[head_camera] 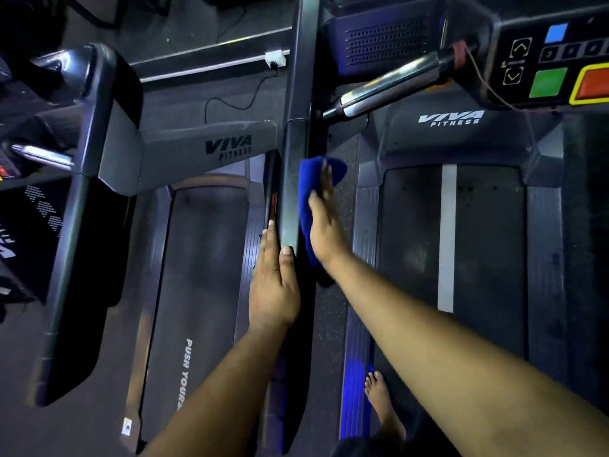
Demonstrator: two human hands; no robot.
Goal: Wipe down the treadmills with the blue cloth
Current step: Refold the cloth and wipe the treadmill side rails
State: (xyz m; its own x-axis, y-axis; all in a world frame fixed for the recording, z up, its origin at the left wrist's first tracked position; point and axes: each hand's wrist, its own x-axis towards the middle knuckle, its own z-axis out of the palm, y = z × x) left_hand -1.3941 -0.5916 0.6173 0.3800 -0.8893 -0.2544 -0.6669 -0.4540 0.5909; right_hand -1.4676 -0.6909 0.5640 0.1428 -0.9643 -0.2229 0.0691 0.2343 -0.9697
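Against the handrail, right hand presses blue cloth flat-fingered; left hand rests flat.

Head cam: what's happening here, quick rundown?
A person is wiping a treadmill in a dim gym. The right hand presses the blue cloth flat against the right side of a grey handrail bar that runs between two treadmills. The left hand rests on the same bar nearer the person, fingers straight along its left side and thumb on top. The right treadmill's console shows at upper right, and a bare foot stands on that treadmill's side rail.
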